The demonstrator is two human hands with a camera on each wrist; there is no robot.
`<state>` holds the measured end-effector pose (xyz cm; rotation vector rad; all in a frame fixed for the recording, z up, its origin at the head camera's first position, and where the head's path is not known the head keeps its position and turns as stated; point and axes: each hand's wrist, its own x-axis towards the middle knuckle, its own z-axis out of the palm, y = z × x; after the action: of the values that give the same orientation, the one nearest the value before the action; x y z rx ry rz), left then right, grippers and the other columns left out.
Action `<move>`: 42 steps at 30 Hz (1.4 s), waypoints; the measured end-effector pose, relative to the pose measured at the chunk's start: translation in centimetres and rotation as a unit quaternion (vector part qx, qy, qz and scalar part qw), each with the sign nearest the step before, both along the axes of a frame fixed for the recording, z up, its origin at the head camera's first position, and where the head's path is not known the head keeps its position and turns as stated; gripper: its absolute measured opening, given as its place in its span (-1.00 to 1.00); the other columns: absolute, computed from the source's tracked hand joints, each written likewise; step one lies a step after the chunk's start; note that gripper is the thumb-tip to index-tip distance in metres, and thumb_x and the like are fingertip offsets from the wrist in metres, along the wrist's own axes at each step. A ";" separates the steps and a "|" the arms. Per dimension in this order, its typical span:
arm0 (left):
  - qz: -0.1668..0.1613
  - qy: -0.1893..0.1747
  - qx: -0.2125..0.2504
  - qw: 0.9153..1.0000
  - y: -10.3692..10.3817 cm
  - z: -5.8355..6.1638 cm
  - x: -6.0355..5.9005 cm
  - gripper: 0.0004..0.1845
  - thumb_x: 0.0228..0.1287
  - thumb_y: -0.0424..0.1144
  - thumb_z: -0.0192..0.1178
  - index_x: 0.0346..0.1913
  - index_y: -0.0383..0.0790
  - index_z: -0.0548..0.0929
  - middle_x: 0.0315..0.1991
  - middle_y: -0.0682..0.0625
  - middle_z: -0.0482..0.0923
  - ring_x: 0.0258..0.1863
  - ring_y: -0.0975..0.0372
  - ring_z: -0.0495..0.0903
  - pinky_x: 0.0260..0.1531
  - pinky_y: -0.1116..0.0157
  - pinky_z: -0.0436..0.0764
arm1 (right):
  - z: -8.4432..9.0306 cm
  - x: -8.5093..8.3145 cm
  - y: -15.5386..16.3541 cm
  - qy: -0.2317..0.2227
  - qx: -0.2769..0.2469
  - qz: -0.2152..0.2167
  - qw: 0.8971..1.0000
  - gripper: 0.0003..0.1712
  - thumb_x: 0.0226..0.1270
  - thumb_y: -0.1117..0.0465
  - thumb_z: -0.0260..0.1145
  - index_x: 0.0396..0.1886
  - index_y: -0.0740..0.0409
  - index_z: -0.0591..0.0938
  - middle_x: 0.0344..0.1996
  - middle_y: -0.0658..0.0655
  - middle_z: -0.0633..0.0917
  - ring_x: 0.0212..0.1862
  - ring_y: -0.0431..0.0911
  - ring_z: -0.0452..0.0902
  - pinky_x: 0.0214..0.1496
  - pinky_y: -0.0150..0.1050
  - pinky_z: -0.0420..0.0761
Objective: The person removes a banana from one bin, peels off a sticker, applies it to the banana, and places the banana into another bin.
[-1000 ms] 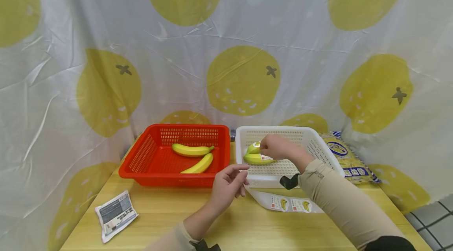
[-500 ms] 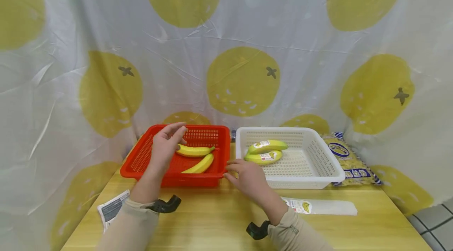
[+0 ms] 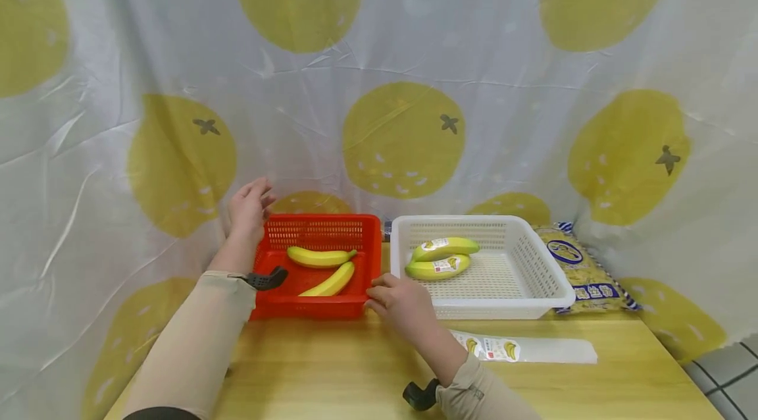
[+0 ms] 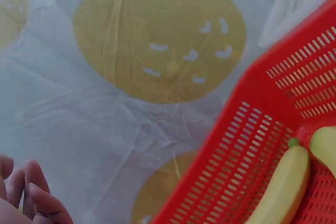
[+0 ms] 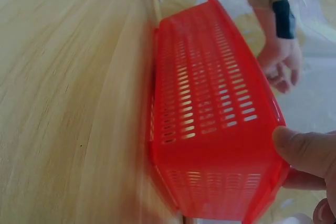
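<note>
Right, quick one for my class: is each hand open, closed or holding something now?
Left hand: open, fingers loosely bent, holding nothing.
Right hand: holding the red basket by its corner rim.

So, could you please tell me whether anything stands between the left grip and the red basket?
Nothing visible does. In the left wrist view, only the curtain shows between the left grip and the red basket, and it hangs behind them. The right grip holds the basket's near right corner.

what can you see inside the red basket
A farther banana and a nearer banana show inside the red basket. In the head view, the basket's front hides the nearer banana's near end, and the left arm covers the left part; anything there is hidden.
</note>
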<state>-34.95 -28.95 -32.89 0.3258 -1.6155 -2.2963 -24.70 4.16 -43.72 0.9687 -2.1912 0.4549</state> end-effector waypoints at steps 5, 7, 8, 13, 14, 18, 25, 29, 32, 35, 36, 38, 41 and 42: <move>0.052 -0.042 -0.011 0.998 -0.9 -3.8 -1.7 -0.69 0.44 -0.19 0.28 0.17 -0.15 0.65 -0.27 0.17 0.65 -0.45 0.37 0.64 -0.55 0.44 0.47 | -0.3 0.0 -0.4 -0.008 0.003 0.002 1.000 -0.81 0.10 0.03 0.63 -0.27 -0.11 0.87 -0.24 -0.08 0.79 -0.28 -0.18 0.73 -0.33 -0.30 0.69; 0.056 -0.063 -0.065 0.994 -1.1 -5.2 -2.1 -0.62 0.45 -0.16 0.27 0.24 -0.19 0.63 -0.29 0.20 0.63 -0.41 0.37 0.63 -0.52 0.45 0.47 | -0.4 -0.1 -0.4 -0.010 0.007 0.002 1.000 -0.82 0.12 0.01 0.62 -0.27 -0.11 0.86 -0.23 -0.08 0.80 -0.27 -0.19 0.73 -0.32 -0.30 0.69; 0.056 -0.069 -0.093 0.992 -1.2 -5.8 -2.4 -0.59 0.45 -0.14 0.27 0.27 -0.20 0.62 -0.28 0.20 0.62 -0.39 0.35 0.64 -0.49 0.45 0.48 | -0.4 -0.1 -0.4 -0.012 0.007 0.001 1.000 -0.82 0.13 0.01 0.61 -0.27 -0.11 0.87 -0.22 -0.07 0.80 -0.26 -0.19 0.73 -0.32 -0.29 0.69; 0.019 -0.082 -0.284 0.955 -0.9 -7.7 -3.6 -0.52 0.51 -0.03 0.18 0.35 -0.20 0.58 0.08 -0.04 0.61 -0.08 0.13 0.63 -0.19 0.37 0.59 | -0.2 -0.4 0.1 -0.019 0.010 -0.018 1.000 -0.79 0.15 -0.02 0.61 -0.23 -0.13 0.87 -0.22 -0.11 0.79 -0.25 -0.21 0.73 -0.28 -0.30 0.70; 0.007 -0.087 -0.329 0.940 -1.0 -8.0 -3.7 -0.53 0.53 -0.04 0.16 0.35 -0.20 0.59 0.15 -0.11 0.60 -0.03 0.08 0.62 -0.13 0.32 0.61 | 0.0 -0.3 0.1 -0.022 0.009 -0.018 1.000 -0.79 0.15 -0.02 0.60 -0.23 -0.13 0.87 -0.22 -0.11 0.79 -0.24 -0.22 0.73 -0.27 -0.30 0.71; -0.067 -0.109 -0.448 0.885 -1.5 -8.8 -3.9 -0.55 0.54 -0.14 0.14 0.32 -0.32 0.59 0.16 -0.30 0.63 -0.06 0.01 0.68 0.09 0.07 0.65 | 0.2 -0.4 0.2 -0.028 0.011 -0.011 1.000 -0.80 0.16 -0.03 0.60 -0.25 -0.12 0.87 -0.22 -0.11 0.79 -0.23 -0.22 0.74 -0.26 -0.31 0.71; -0.169 -0.119 -0.502 0.840 -2.1 -10.1 -4.4 -0.53 0.46 -0.22 0.26 0.31 -0.41 0.57 0.16 -0.34 0.63 -0.23 0.13 0.70 0.05 0.06 0.69 | 0.1 -0.4 0.2 -0.031 0.008 -0.005 0.999 -0.81 0.17 -0.02 0.59 -0.26 -0.09 0.87 -0.21 -0.09 0.80 -0.22 -0.21 0.74 -0.27 -0.30 0.71; -0.214 -0.130 -0.521 0.816 -1.9 -10.2 -4.4 -0.43 0.39 -0.14 0.35 0.34 -0.37 0.56 0.20 -0.32 0.62 -0.14 0.06 0.70 0.16 -0.02 0.62 | 0.0 -0.4 0.2 -0.038 0.010 -0.009 0.999 -0.80 0.18 -0.03 0.58 -0.25 -0.09 0.87 -0.20 -0.09 0.81 -0.22 -0.22 0.74 -0.25 -0.31 0.71; -0.233 -0.130 -0.539 0.799 -1.7 -10.2 -4.5 -0.39 0.31 -0.10 0.42 0.31 -0.37 0.59 0.24 -0.32 0.60 0.03 -0.05 0.67 0.19 -0.07 0.59 | -0.1 -0.5 0.3 -0.037 0.009 -0.011 0.999 -0.79 0.18 -0.04 0.59 -0.24 -0.09 0.87 -0.20 -0.09 0.81 -0.22 -0.22 0.74 -0.26 -0.32 0.71; -0.235 -0.130 -0.560 0.784 -1.8 -10.3 -4.5 -0.38 0.26 -0.10 0.46 0.29 -0.36 0.61 0.28 -0.32 0.57 0.21 -0.14 0.57 0.25 -0.11 0.54 | -0.2 -0.6 0.3 -0.031 0.007 -0.009 0.999 -0.78 0.17 -0.04 0.59 -0.25 -0.09 0.87 -0.21 -0.09 0.81 -0.22 -0.22 0.74 -0.26 -0.32 0.71; -0.233 -0.131 -0.565 0.780 -1.8 -10.2 -4.4 -0.38 0.24 -0.11 0.47 0.29 -0.36 0.61 0.30 -0.33 0.56 0.25 -0.16 0.54 0.28 -0.12 0.51 | -0.2 -0.6 0.3 -0.029 0.006 -0.007 1.000 -0.79 0.16 -0.03 0.60 -0.25 -0.08 0.87 -0.21 -0.08 0.81 -0.22 -0.22 0.74 -0.26 -0.32 0.71; -0.233 -0.135 -0.576 0.772 -1.9 -10.1 -4.2 -0.37 0.22 -0.13 0.48 0.29 -0.37 0.61 0.30 -0.34 0.55 0.28 -0.19 0.50 0.32 -0.16 0.45 | -0.3 -0.7 0.2 -0.022 0.007 -0.007 1.000 -0.79 0.16 -0.03 0.60 -0.25 -0.10 0.87 -0.21 -0.09 0.81 -0.21 -0.23 0.74 -0.26 -0.33 0.70; -0.239 -0.141 -0.589 0.759 -1.9 -9.9 -3.8 -0.36 0.19 -0.15 0.51 0.27 -0.40 0.61 0.27 -0.35 0.57 0.25 -0.20 0.50 0.35 -0.19 0.41 | -0.3 -0.7 0.1 -0.009 0.010 -0.009 1.000 -0.80 0.16 -0.03 0.60 -0.25 -0.11 0.87 -0.21 -0.10 0.81 -0.20 -0.25 0.74 -0.25 -0.34 0.70; -0.243 -0.142 -0.590 0.756 -2.0 -9.9 -3.7 -0.36 0.17 -0.16 0.51 0.26 -0.41 0.62 0.25 -0.35 0.58 0.24 -0.19 0.51 0.35 -0.19 0.41 | -0.4 -0.7 0.0 -0.006 0.010 -0.010 1.000 -0.80 0.17 -0.03 0.59 -0.24 -0.11 0.87 -0.21 -0.11 0.81 -0.20 -0.25 0.74 -0.25 -0.35 0.70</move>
<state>-38.68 -30.90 -42.74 -0.0983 -3.1687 -0.9850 -25.39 4.16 -44.08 0.9553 -2.2185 0.4310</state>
